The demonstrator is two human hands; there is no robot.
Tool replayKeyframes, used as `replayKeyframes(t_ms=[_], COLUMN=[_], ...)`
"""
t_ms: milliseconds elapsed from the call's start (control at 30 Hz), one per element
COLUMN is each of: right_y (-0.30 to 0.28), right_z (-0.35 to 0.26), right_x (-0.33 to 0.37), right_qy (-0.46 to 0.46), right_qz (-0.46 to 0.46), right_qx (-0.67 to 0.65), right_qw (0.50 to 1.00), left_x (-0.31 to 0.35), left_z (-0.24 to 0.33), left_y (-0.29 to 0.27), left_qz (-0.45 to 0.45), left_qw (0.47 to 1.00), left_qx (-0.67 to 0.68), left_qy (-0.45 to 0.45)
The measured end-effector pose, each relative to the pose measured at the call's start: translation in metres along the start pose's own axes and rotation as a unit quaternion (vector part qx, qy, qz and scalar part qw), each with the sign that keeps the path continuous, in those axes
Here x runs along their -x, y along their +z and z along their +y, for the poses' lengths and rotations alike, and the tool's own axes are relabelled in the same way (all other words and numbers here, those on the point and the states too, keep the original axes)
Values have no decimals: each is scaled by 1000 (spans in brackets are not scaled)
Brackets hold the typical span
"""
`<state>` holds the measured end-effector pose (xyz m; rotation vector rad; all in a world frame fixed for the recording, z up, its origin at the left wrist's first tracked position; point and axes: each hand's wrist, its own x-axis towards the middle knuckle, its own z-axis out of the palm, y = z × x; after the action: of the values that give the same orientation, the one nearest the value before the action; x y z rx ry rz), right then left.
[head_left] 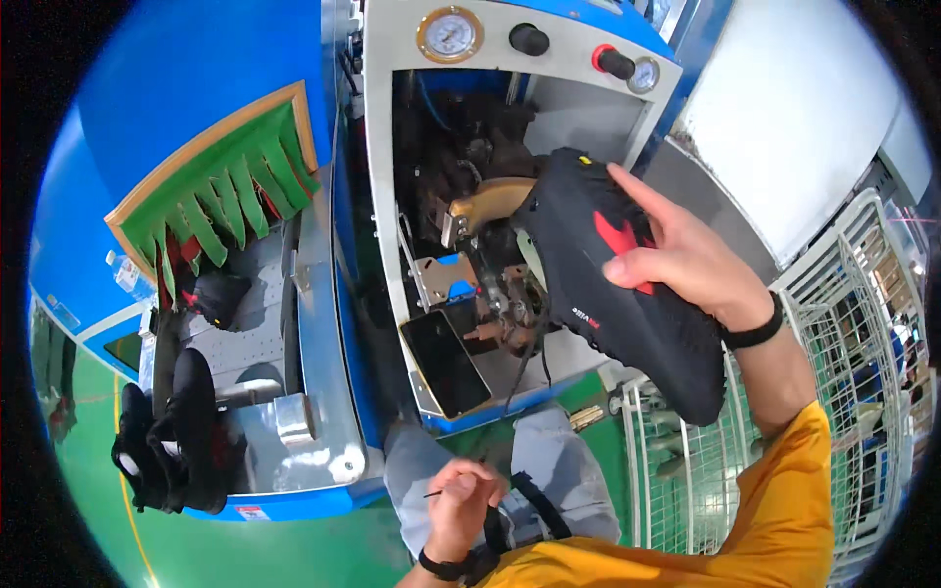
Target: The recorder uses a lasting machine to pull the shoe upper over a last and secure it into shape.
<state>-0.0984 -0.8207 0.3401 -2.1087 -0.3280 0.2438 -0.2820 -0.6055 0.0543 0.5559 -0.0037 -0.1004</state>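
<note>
Shoe [578,260], tilted before the machine [380,147], grasped by the right hand [701,263]. Left hand [459,502], fingers curled, seemingly pinches a thin dark item [432,494]. Step, apparently: handling the shoe at the machine; the next move calls for steady support.

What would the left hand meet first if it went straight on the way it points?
Probably the machine's front edge, near the phone; the left hand points roughly that way, though depth is unclear.
</note>
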Motion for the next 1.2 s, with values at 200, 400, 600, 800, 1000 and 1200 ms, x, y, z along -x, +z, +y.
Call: replayKeyframes(t_ms=[200,400,600,800,1000,1200], right_y=[22,25,29,26,28,62], right_z=[-20,11,29,39,46,69], right_x=[-59,-91,-79,-66,19,122], right_qy=[103,41,-22,-83,-236,-236], right_qz=[-101,-52,-14,56,139,213], right_qx=[314,341,300,331,332,305], right_qw=[939,938,954,938,903,898], left_x=[-23,-26,-27,-22,-2,22], left_z=[-21,-11,0,-5,-13,3], left_y=[-10,-10,-21,4,14,30], left_qz=[18,37,36,-52,-86,-143], left_qw=[994,989,989,986,980,965], left_qx=[73,64,28,-102,-152,-176], left_qy=[-82,-129,-142,-123,-93,-128])
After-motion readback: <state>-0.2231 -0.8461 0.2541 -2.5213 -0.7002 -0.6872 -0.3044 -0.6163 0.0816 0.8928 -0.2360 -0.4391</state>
